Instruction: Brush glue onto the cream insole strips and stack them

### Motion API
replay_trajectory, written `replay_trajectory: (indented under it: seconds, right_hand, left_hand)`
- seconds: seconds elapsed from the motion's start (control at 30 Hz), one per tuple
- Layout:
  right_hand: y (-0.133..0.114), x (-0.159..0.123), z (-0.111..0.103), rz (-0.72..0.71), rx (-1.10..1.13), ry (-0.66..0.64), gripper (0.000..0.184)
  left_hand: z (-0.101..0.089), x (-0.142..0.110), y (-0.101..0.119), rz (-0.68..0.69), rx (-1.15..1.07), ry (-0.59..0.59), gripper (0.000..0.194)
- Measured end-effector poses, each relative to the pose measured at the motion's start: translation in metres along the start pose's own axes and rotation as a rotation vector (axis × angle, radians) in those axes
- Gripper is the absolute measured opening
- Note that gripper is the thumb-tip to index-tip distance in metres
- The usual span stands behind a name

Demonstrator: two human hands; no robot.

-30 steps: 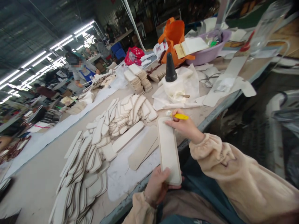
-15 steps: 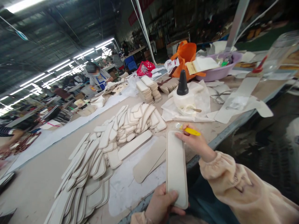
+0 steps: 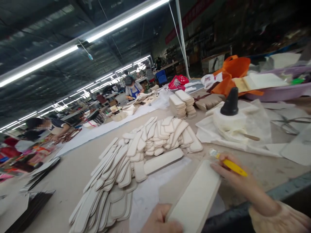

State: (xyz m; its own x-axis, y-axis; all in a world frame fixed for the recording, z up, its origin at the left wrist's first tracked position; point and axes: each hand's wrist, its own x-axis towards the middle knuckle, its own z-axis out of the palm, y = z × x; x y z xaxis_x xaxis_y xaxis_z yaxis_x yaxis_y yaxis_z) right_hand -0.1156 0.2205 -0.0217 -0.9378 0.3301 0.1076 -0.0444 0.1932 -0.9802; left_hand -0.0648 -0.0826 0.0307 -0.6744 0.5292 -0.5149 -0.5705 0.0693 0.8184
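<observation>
My left hand [image 3: 161, 220] grips the lower end of a long, pale panel with rounded corners [image 3: 198, 197], thumb on its face. Held between the fingers of my right hand [image 3: 239, 176] is a yellow-handled brush [image 3: 233, 166] with pale bristles. The fingertips of that hand also touch the panel's upper end. To the left, a large spread pile of similar pale pieces [image 3: 116, 168] covers part of the table. One long panel [image 3: 163, 161] lies flat beside the pile, close to a white sheet [image 3: 145, 197].
Beyond my right hand stands a white container [image 3: 230, 121] with a black cone [image 3: 230, 102] and a small stick, on crumpled sheeting. Behind are neat stacks [image 3: 181, 103], an orange bag [image 3: 233, 71] and a purple basin [image 3: 274, 94]. Scissors [image 3: 289, 123] lie right. Co-workers [image 3: 132, 89] sit further off.
My view has swung left, so the table's things appear further right. The panel has tilted, its upper end leaning right. Both hands keep their holds on the panel and brush.
</observation>
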Motion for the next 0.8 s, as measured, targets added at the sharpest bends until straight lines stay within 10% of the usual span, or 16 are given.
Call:
replay_trajectory:
  seconds: [0.2,0.37,0.5,0.67,0.8]
  right_hand:
    - [-0.003,0.000,0.016,0.147,0.175,-0.055,0.043]
    - [0.002,-0.002,0.020,0.007,0.130,-0.062,0.034]
    - [0.006,0.000,0.016,-0.069,0.015,-0.049,0.029]
    - [0.006,0.002,0.010,-0.107,-0.098,-0.080,0.024]
    - [0.006,-0.001,0.006,-0.070,-0.105,-0.099,0.024]
  left_hand:
    - [-0.039,-0.004,0.064,0.175,-0.034,0.137,0.035]
    - [-0.090,0.028,0.161,0.506,0.102,0.426,0.023]
    - [-0.139,0.059,0.213,0.491,0.211,0.593,0.015]
    - [-0.179,0.077,0.210,0.321,0.519,0.917,0.021]
    - [-0.165,0.064,0.161,0.351,0.814,1.084,0.057]
